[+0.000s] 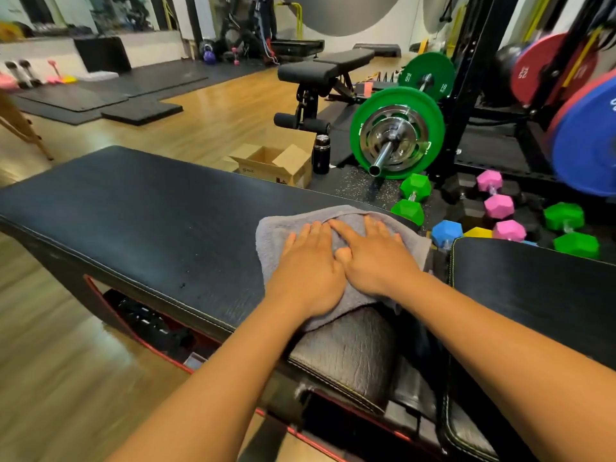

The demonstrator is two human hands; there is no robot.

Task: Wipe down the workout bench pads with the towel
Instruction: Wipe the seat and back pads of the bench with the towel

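A grey towel (276,235) lies flat on the right end of the long black bench pad (140,211). My left hand (308,271) and my right hand (373,258) press down on the towel side by side, fingers straight, thumbs touching. The towel's near edge hangs over the pad's worn front corner. A second black pad (533,288) sits to the right, across a narrow gap.
Coloured hex dumbbells (498,205) lie on the floor beyond the bench. A barbell with green plates (396,135) rests on a black rack. An open cardboard box (276,165) and a black bottle (321,155) stand behind the pad. Another bench (326,71) stands farther back.
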